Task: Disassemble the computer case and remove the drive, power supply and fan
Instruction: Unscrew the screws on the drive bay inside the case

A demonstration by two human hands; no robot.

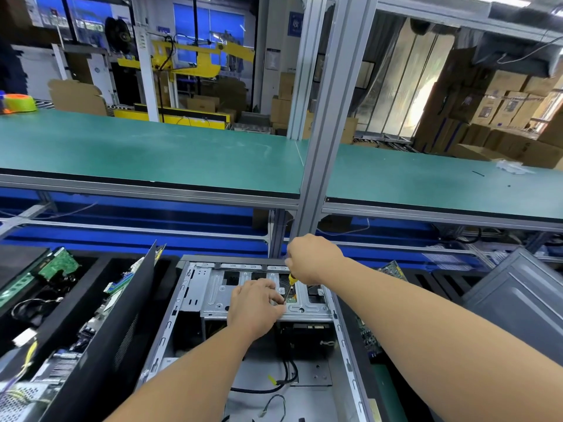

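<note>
— What are your fingers doing?

— My right hand [312,258] is curled tight around the top of a screwdriver [290,287]; the fingers wrap the handle, so only a short yellow-and-black stretch shows below my fist. My left hand [255,306] rests on the metal drive cage [262,295], fingers bent and pinched together right at the screwdriver's tip. I can't tell whether they hold a screw or only steady the shaft.

— Which way does the tool point?

— Its long axis runs steeply down and slightly toward me, tip on the cage's near edge, handle up and away.

— And the computer case [259,339]?

— It lies open side up in front of me, its long axis running away from me. The drive cage spans the far end. Below it sits a dark block, probably the drive, mostly in shadow. Loose black cables [286,379] lie on the case floor.

— What can't you make out?

— The tip is hidden behind my left fingers. My forearms cover part of the case floor, and the near end is cut off at the bottom. A black panel [122,324] leans just left of the case, hiding some circuit boards [58,264] in the trays there.
</note>
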